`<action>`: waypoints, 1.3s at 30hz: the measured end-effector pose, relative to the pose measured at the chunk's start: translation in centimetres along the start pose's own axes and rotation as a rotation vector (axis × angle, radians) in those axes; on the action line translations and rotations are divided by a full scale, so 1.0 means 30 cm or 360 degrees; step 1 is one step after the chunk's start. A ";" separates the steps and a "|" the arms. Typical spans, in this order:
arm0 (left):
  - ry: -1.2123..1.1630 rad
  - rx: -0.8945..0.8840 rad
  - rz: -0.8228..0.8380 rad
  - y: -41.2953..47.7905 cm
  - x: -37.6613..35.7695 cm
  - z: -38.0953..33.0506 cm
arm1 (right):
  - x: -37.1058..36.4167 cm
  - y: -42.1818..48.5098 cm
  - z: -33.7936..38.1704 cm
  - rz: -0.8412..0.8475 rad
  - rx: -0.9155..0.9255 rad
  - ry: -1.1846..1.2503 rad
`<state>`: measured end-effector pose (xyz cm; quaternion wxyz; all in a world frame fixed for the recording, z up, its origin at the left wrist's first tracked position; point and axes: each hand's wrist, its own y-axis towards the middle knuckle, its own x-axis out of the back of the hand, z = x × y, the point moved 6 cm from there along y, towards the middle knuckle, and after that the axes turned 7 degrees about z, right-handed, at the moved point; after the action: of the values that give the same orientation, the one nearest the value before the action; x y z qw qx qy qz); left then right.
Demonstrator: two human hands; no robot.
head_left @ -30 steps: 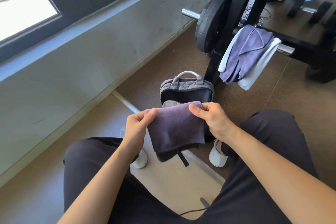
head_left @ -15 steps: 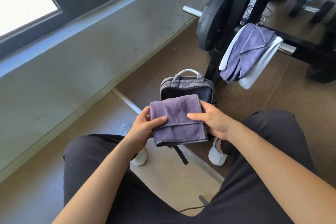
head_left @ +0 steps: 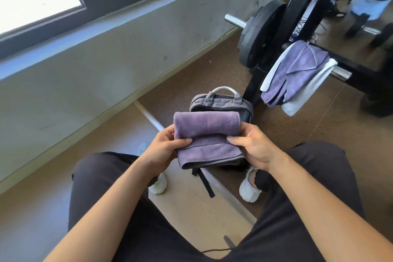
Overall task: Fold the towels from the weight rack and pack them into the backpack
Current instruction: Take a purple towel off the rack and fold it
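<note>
I hold a folded purple towel point(head_left: 207, 136) in front of me, its upper part rolled over toward me. My left hand point(head_left: 164, 151) pinches its left edge and my right hand point(head_left: 253, 147) pinches its right edge. Just behind and below the towel stands a grey backpack point(head_left: 221, 102) on the floor, its top open, mostly hidden by the towel. On the black weight rack point(head_left: 357, 70) to the right hang another purple towel point(head_left: 302, 70) and a white towel point(head_left: 306, 93), draped over its bar.
A black weight plate point(head_left: 259, 34) sits on the rack's bar near the grey wall point(head_left: 106, 66). My knees and white shoes point(head_left: 248, 189) flank the backpack. A metal floor strip point(head_left: 151, 117) runs under it. Another person stands at the top right among dumbbells point(head_left: 370, 30).
The towel went from hanging flat between my hands to being folded over toward me into a thicker, smaller bundle. Both hands stayed on its side edges, now slightly higher over the backpack.
</note>
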<state>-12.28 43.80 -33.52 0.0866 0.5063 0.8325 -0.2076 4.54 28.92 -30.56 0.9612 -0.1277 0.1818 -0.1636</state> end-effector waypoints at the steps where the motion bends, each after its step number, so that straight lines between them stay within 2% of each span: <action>1: -0.0023 -0.0013 0.0023 -0.001 -0.004 -0.006 | 0.002 0.000 -0.002 -0.0011 -0.0014 0.0038; 5: -0.0183 -0.0065 0.0130 -0.012 -0.025 -0.032 | 0.002 -0.008 0.006 0.0032 0.0011 0.0204; 10: -0.0156 -0.0158 0.0276 0.000 -0.021 -0.040 | -0.035 -0.012 0.020 0.0195 -0.0011 0.0269; 14: -0.0046 -0.0213 0.0214 -0.015 -0.019 -0.051 | 0.001 -0.006 0.007 0.0034 -0.0108 0.0439; 19: 0.0378 -0.0317 0.0137 -0.016 -0.017 -0.055 | 0.043 0.029 -0.038 -0.0123 -0.0068 -0.0132; 21: 0.0512 -0.0357 0.0097 -0.022 -0.019 -0.063 | 0.048 0.028 -0.050 -0.0137 -0.0127 -0.0206; 24: 0.0696 -0.0428 0.0096 -0.026 -0.019 -0.061 | 0.043 0.018 -0.069 -0.0014 -0.0337 -0.0272; 26: 0.0765 -0.0438 0.0125 -0.027 -0.017 -0.056 | 0.040 0.018 -0.060 0.0124 -0.0320 -0.0561; 29: 0.0685 -0.0263 0.0275 -0.023 -0.023 -0.040 | 0.034 0.012 -0.009 0.0152 -0.0130 -0.1013; 31: 0.0477 -0.0094 0.0415 -0.021 -0.034 -0.026 | 0.035 0.010 0.016 0.0104 -0.0028 -0.1137; 33: 0.0400 0.0056 0.0415 -0.024 -0.038 -0.014 | 0.024 0.007 0.022 0.0108 0.0016 -0.1180; 36: 0.0735 0.0244 0.0311 -0.029 -0.058 0.009 | -0.007 0.006 0.009 0.0165 0.0040 -0.1298; 39: 0.1260 0.0205 0.0455 -0.020 -0.098 0.028 | -0.037 0.004 -0.006 0.0223 0.0064 -0.1420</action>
<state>-11.48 40.83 -33.07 -0.2438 0.6616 0.7083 -0.0347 3.53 29.38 -30.42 0.9566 -0.1544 -0.2453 -0.0305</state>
